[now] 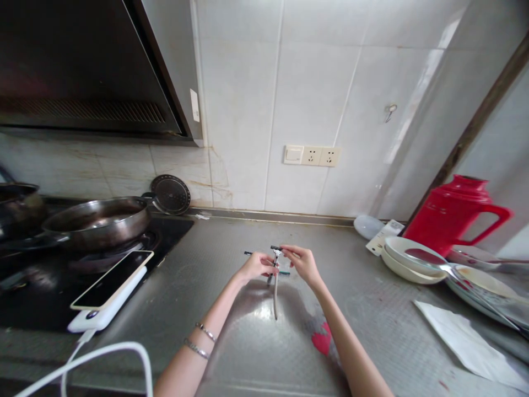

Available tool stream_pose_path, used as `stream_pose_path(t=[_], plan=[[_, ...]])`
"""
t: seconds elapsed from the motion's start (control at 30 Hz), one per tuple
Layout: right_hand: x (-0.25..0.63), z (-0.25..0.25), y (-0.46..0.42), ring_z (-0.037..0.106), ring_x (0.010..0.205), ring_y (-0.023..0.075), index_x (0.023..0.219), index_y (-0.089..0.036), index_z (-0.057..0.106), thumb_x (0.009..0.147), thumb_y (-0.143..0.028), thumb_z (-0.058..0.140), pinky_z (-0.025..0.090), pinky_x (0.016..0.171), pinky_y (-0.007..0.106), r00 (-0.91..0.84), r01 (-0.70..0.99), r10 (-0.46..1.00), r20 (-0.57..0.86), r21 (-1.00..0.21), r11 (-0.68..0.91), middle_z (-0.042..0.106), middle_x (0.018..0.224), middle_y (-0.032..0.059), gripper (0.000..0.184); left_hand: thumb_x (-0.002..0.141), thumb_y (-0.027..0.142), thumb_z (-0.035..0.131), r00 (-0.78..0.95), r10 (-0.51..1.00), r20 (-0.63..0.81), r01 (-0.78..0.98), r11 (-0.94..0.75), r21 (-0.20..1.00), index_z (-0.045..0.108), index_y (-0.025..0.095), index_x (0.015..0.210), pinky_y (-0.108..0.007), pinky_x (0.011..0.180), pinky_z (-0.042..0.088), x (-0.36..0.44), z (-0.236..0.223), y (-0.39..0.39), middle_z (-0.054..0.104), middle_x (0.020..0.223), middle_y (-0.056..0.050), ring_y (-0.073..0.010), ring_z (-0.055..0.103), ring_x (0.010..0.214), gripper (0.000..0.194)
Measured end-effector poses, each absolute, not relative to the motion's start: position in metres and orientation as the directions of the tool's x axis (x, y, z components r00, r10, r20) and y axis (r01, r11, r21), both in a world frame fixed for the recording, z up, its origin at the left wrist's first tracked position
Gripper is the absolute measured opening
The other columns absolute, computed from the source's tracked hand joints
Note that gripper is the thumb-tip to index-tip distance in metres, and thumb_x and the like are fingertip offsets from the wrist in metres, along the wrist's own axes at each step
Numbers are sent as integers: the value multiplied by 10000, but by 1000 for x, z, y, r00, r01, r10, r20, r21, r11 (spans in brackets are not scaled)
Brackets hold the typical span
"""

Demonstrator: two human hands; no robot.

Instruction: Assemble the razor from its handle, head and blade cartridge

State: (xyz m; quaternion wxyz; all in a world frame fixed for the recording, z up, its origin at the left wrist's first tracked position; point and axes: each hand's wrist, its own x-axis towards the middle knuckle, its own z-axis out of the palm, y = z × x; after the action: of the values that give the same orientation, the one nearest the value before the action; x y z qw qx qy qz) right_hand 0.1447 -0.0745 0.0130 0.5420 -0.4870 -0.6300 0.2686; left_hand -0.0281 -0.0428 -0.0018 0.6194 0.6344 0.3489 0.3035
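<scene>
Just above the steel countertop [231,353], both hands meet at a small upright piece with a black and silver top [276,251]; its exact kind is unclear. My left hand [257,267], two bracelets on its wrist, has its fingers closed around the dark stem. My right hand [301,262] pinches the dark top from the right. A thin grey tube-like strip [275,300] hangs or stands below the piece. Close behind the fingers, a small green item [284,273] and a dark stick end [248,253] show in part.
On the left, a steel pan [99,223] sits on the black stove, with a phone [113,280] and white power bank [108,314] at its edge. To the right are a red thermos [452,212], stacked bowls [409,264], plates and a white napkin [467,342].
</scene>
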Motion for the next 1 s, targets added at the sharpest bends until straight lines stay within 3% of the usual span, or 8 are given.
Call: stream_pose_path(t=[1.0], plan=[[147,10,-72,617,678,181,880,-151,712,748,-394,549,486,425,218,46,336,901,431,-856,392,697,852,86,320,533,342,783,563,822,-87,89,44,995,672,111,807,-286,616,486,-27,3,-48,692,734,-89,-193,652,671,375]])
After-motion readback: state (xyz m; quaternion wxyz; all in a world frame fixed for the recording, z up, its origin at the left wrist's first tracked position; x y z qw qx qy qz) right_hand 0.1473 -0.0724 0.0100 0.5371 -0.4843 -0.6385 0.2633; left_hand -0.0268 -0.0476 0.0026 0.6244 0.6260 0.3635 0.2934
